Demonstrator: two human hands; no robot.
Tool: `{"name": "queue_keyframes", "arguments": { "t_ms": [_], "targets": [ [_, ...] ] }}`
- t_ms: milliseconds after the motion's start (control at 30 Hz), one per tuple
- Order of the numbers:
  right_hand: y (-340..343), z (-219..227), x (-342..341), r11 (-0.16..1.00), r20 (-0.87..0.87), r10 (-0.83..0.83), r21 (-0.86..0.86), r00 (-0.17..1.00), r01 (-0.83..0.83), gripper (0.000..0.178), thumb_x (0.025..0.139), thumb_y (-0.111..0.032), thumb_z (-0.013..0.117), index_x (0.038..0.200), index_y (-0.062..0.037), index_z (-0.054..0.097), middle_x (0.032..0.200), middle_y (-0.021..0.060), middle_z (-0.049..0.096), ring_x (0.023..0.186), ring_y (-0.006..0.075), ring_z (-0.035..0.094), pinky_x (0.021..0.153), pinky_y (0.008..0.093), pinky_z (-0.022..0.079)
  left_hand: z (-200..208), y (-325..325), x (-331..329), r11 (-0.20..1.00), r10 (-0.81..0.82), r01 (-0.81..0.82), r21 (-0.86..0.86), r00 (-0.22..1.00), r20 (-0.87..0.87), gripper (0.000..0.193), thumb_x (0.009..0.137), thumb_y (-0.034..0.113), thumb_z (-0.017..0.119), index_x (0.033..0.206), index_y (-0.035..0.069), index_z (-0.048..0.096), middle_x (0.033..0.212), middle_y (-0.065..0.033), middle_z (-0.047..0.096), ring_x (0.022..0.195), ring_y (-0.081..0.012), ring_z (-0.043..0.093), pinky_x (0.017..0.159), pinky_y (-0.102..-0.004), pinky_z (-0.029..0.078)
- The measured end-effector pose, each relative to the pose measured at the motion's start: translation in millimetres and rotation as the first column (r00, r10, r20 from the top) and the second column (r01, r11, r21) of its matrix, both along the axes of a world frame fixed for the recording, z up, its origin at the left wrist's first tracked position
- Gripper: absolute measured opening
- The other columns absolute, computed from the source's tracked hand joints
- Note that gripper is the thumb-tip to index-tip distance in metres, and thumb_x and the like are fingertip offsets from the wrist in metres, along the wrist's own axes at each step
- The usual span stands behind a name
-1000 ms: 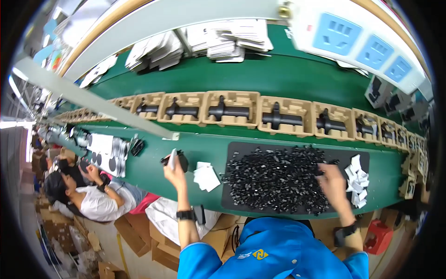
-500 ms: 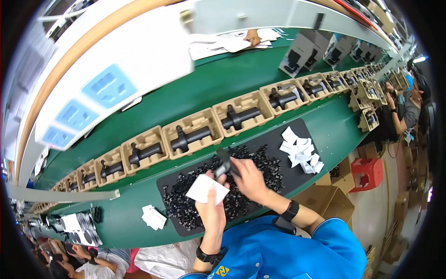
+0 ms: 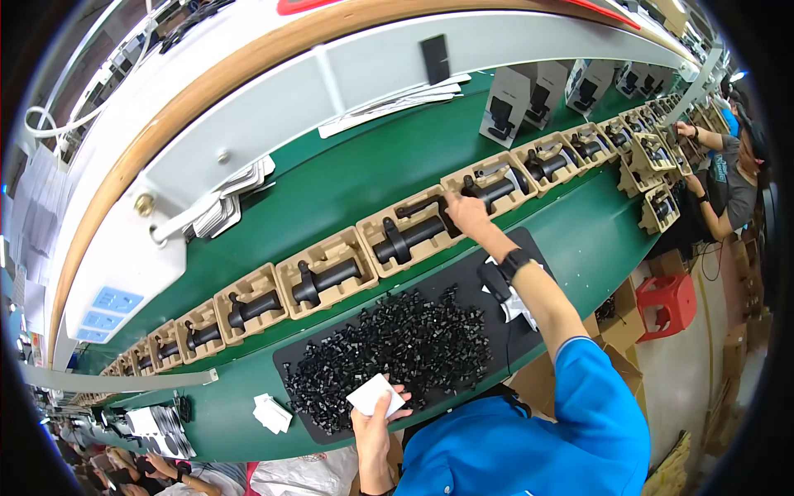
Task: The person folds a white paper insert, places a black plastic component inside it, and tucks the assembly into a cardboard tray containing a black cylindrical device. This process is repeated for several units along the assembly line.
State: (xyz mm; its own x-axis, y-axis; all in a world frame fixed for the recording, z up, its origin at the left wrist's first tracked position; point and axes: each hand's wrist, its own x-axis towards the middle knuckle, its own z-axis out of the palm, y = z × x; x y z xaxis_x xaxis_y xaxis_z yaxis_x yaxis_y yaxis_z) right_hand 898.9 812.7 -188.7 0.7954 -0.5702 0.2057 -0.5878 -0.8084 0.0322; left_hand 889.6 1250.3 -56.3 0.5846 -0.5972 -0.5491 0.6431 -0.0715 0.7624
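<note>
So the left hand (image 3: pixel 374 426) is half curled around a white card (image 3: pixel 374 396), thumb sitting on top and fingertips poking out past the right side. The right hand (image 3: pixel 470 215) is hanging over the right end of a tan tray (image 3: pixel 447 240), fingers mostly curled, tips right by a thin black bar (image 3: pixel 420 207). Can't tell if it's actually pinching the bar or just touching.

The bar is lying along the far side of that tray, and a fat black tube (image 3: pixel 409 238) with a collar is filling the near side. The card is looking plain white and squarish, tilting a bit over the near edge of a pile (image 3: pixel 389 355) of small black bits on a dark mat (image 3: pixel 506 335).

Room-wise, the trays are running in a long slanting row, neighbours butting up close on both ends. Green table (image 3: pixel 591 248) is showing right of the mat, plus a strip behind the row, under a grey rail (image 3: pixel 389 59). The table's near edge is running just in front of the blue shirt (image 3: pixel 529 438). The right forearm is partly covering some white slips (image 3: pixel 519 307).
</note>
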Motion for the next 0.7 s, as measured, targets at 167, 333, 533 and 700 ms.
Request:
{"name": "queue_keyframes", "arguments": {
  "t_ms": [167, 333, 533, 700],
  "targets": [
    [10, 3, 10, 0.995, -0.167, -0.088, -0.053, 0.982, 0.081, 0.041, 0.082, -0.015, 0.053, 0.122, -0.0063, 0.047, 0.089, 0.0111, 0.065, 0.08, 0.0221, 0.065, 0.057, 0.0349, 0.052, -5, 0, -2, 0.987, 0.158, -0.157, 0.032, 0.987, -0.015, 0.039, 0.09, 0.013, 0.053, 0.124, -0.003, 0.044, 0.098, -0.0178, 0.062, 0.082, -0.0285, 0.065, 0.056, -0.0352, 0.059],
    [50, 1, -24, 0.991, 0.15, 0.066, -0.128, 0.986, -0.047, 0.039, 0.079, -0.02, 0.054, 0.114, -0.0027, 0.055, 0.108, 0.0101, 0.055, 0.096, 0.0242, 0.053, 0.083, 0.0453, 0.044, -11, 5, 2, 0.972, 0.237, -0.237, 0.004, 0.97, -0.056, 0.043, 0.089, 0.015, 0.055, 0.128, 0.001, 0.042, 0.098, -0.0156, 0.06, 0.081, -0.0275, 0.065, 0.054, -0.0345, 0.059],
    [58, -4, -21, 0.995, -0.257, -0.084, -0.074, 0.963, 0.067, 0.042, 0.084, -0.018, 0.048, 0.121, -0.0007, 0.055, 0.129, 0.0123, 0.048, 0.117, 0.0289, 0.039, 0.092, 0.0496, 0.036, 2, -26, 6, 0.994, 0.099, -0.101, -0.048, 0.994, -0.049, 0.047, 0.09, 0.016, 0.054, 0.133, 0.004, 0.038, 0.102, -0.0143, 0.058, 0.085, -0.0282, 0.063, 0.064, -0.039, 0.058],
    [187, 148, -45, 0.45, 0.572, 0.472, 0.497, 0.67, -0.742, 0.065, 0.062, -0.028, 0.073, 0.113, 0.0053, 0.051, 0.12, 0.0228, 0.048, 0.111, 0.0366, 0.047, 0.097, 0.0418, 0.039, 13, -21, 14, 0.997, 0.04, -0.045, -0.062, 0.996, -0.081, 0.05, 0.089, 0.014, 0.054, 0.135, 0.003, 0.036, 0.102, -0.0151, 0.058, 0.09, -0.0305, 0.062, 0.077, -0.0471, 0.054]
  ]
}}
